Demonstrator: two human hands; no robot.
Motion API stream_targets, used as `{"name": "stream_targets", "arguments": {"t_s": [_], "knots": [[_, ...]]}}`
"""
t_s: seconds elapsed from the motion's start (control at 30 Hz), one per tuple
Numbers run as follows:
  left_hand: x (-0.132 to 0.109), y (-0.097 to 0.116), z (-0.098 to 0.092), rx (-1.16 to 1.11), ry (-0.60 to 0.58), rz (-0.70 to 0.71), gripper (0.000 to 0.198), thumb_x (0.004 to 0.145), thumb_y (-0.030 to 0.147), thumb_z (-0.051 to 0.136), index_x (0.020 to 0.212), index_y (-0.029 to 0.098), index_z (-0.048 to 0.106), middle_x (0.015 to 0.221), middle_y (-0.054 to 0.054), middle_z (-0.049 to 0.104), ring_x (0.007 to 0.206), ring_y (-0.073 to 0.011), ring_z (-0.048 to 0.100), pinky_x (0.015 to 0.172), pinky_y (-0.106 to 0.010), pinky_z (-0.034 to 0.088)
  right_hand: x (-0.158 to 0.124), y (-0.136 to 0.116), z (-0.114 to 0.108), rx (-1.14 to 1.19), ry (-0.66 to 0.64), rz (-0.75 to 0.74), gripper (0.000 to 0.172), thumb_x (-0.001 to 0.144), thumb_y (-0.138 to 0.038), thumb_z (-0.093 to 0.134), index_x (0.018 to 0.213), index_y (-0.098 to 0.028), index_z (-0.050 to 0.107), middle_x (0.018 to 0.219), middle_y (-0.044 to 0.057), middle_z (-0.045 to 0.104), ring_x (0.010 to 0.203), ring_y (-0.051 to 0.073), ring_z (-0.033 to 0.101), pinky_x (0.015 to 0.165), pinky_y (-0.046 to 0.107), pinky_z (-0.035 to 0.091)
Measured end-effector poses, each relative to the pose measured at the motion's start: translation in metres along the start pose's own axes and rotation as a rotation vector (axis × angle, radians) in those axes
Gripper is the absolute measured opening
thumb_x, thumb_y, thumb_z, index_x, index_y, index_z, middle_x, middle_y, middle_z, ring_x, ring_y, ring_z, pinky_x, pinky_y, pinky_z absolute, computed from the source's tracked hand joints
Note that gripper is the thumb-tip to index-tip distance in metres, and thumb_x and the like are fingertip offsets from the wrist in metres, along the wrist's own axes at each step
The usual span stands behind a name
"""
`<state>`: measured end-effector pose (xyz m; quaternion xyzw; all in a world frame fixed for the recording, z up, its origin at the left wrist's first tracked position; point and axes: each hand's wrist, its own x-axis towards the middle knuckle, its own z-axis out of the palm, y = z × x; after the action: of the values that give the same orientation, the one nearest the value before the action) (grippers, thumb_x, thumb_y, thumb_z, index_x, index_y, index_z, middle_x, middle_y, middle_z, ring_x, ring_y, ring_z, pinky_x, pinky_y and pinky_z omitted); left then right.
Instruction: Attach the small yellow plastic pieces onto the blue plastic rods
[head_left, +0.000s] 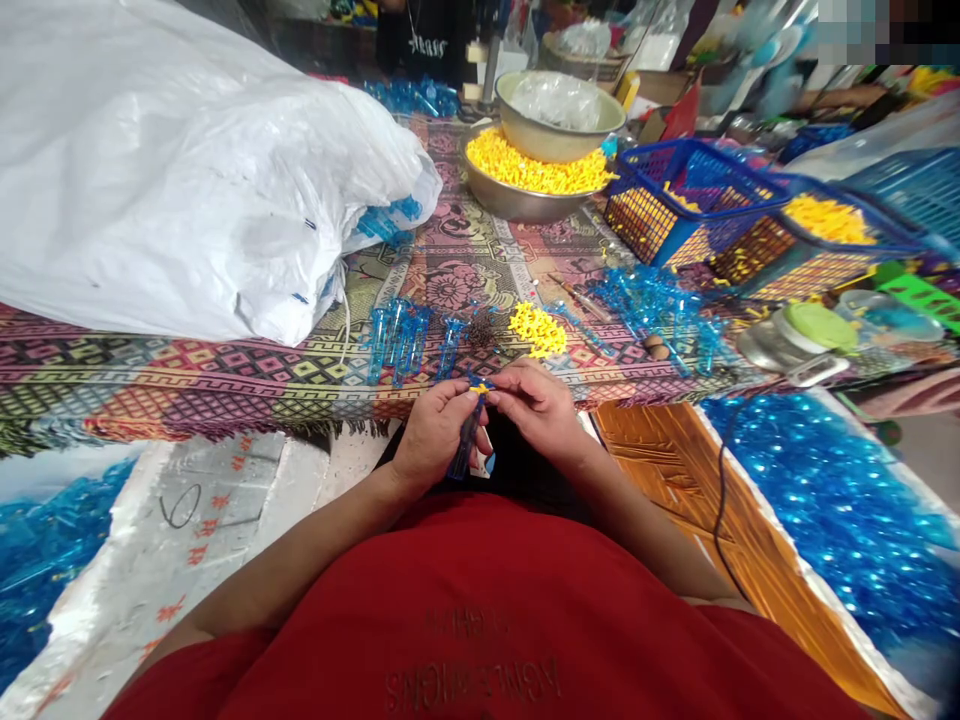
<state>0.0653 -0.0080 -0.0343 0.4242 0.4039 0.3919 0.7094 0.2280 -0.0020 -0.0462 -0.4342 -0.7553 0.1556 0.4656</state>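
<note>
A blue piece (463,452) is held in the centre of the frame, just below the edge of the cloth (225,385), and a small yellow piece (480,387) is seen at its top end. It seems that the yellow piece is being fitted on the blue one. For this to be done well, the blue piece should be held steady, and the yellow piece should be set straight on the end before it is pressed; a tilted push could probably jam or bend it. Little force is likely needed, since both parts look like thin plastic.

The left hand (429,432) is closed around the upper part of the blue piece. The right hand (541,410) is placed at the right side, its fingertips pinched on the yellow piece. The two hands are touching at the fingertips, and both forearms are angled inward over the red shirt (480,620). A yellow pile (538,330) and more blue pieces (397,340) are lying on the cloth just above the hands.
</note>
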Motion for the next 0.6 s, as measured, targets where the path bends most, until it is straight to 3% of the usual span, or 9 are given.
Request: {"name": "stream_targets", "arguments": {"t_s": [0.37, 0.6], "knots": [[0.0008, -0.0045, 0.002, -0.022, -0.01, 0.026, 0.022, 0.08, 0.035, 0.057, 0.09, 0.016, 0.052, 0.072, 0.001, 0.058, 0.042, -0.0105, 0.058, 0.034, -0.021, 0.045, -0.0023, 0.0009, -0.0013, -0.152, -0.112, -0.114, 0.015, 0.092, -0.022, 0.047, 0.086, -0.02, 0.061, 0.084, 0.006, 0.057, 0.081, 0.017, 0.056, 0.07, 0.03, 0.049], [-0.0009, -0.0057, 0.0032, 0.047, 0.019, 0.068, 0.022, 0.082, 0.032, 0.053, 0.098, 0.017, 0.049, 0.075, 0.001, 0.059, 0.044, -0.0107, 0.058, 0.036, -0.022, 0.047, -0.0002, -0.0047, -0.0025, -0.067, -0.128, -0.086, 0.017, 0.093, -0.021, 0.045, 0.082, -0.019, 0.058, 0.077, 0.004, 0.055, 0.076, 0.016, 0.053, 0.066, 0.028, 0.046]]}}
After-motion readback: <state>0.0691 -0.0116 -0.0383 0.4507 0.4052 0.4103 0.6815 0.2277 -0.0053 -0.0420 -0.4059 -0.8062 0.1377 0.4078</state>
